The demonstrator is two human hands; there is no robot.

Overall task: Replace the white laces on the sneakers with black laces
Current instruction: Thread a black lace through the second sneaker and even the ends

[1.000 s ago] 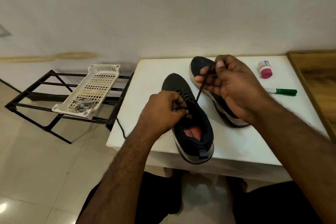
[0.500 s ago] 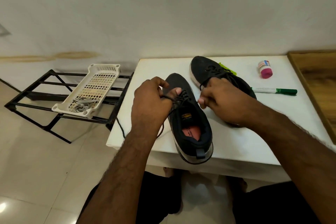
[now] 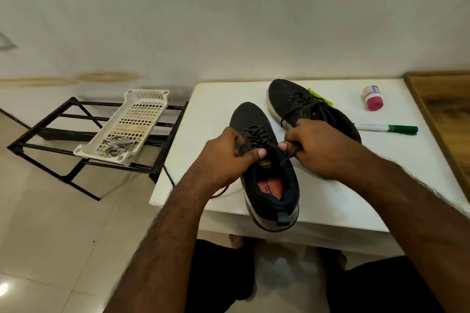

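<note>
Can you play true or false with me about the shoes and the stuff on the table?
1. Both hands, the left hand and the right hand, hold the black lace of the near sneaker. True.
2. The far sneaker has white laces. False: its laces are black.
3. The green marker lies on the white table. True.
4. The white basket sits on the table. False: it rests on the black rack beside it.
5. The little bottle has a blue cap. False: pink.

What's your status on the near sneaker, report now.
Left hand and right hand each pinching a black lace end. Near sneaker laced black, on table. Nothing blocking.
</note>
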